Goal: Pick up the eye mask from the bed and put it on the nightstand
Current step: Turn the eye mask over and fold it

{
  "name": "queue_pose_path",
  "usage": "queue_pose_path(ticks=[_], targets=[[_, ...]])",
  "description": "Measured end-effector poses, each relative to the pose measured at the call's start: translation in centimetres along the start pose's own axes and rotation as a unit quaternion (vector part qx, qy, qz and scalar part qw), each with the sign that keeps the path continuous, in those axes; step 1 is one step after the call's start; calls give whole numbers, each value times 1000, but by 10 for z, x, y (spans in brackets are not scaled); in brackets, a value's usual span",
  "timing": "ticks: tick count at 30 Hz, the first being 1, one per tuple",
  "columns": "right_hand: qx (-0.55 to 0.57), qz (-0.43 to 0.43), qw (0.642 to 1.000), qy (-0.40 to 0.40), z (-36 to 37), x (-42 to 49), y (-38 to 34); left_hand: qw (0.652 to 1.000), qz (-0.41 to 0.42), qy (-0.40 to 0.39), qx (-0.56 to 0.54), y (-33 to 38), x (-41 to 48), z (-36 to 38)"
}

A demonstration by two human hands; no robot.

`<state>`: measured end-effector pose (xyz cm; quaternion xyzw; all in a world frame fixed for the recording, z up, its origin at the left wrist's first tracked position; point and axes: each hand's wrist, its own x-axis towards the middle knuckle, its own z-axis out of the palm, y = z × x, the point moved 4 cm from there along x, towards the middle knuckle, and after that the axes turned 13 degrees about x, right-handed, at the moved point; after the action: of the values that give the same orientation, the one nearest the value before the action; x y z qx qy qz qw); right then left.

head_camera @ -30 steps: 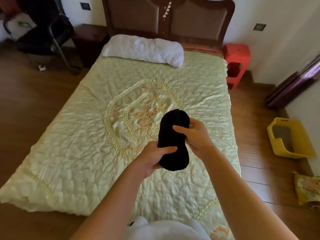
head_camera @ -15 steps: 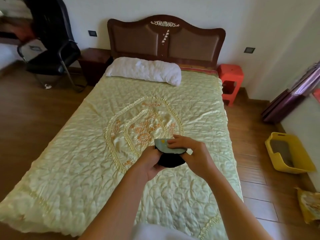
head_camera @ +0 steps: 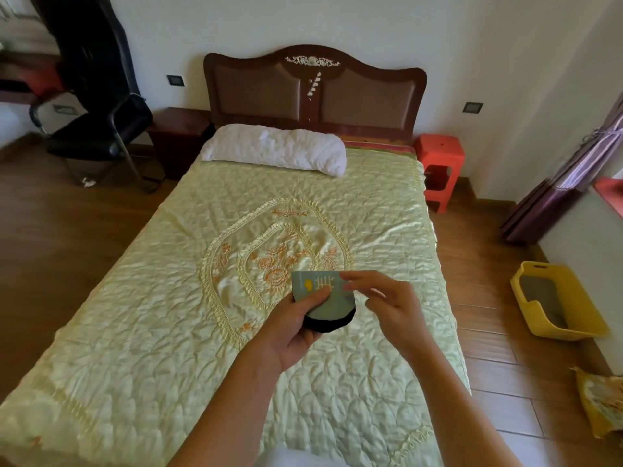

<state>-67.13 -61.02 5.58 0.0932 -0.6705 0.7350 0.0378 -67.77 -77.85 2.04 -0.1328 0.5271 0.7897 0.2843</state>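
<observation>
The bed fills most of the view, covered with a pale yellow quilted spread, and a white pillow lies under the dark headboard. At the left of the headboard stands a dark wooden nightstand; its top looks bare, as far as the view shows. At the right side there is a red plastic stool, which is not the goal, in my judgement.

The eye mask is already off the bed — it is folded, with a grey-green face and a black underside, held above the embroidered middle of the spread. The left hand is closed around it from below, the thumb pressing on the top face. The right hand has its fingers loosely curled, the fingertips pinching or just touching the upper right corner of the mask; I cannot tell which.

The step in hand seems to be the carry. To do it well, I would keep the fold together in the left hand, so no strap hangs down and catches, then walk along the left side of the bed and lay the mask flat in the middle of the nightstand top — not on the edge, where a soft, light thing could slip off.
</observation>
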Motion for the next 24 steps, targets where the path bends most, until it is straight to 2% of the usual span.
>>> queue_pose_path(ticks=[3,7,10,18,24], targets=[[37,34,994,100,-9,-4,3,999,25,28,12,4,-5,-4],[112,159,974,113,1,-15,17,995,45,67,59,4,-10,-8],[167,214,953,132,12,-24,22,994,58,76,58,1,-14,-11],[146,241,951,128,42,-37,27,990,61,109,67,-10,-23,-36],[138,270,947,107,74,-45,42,990,66,125,25,-20,-38,-72]])
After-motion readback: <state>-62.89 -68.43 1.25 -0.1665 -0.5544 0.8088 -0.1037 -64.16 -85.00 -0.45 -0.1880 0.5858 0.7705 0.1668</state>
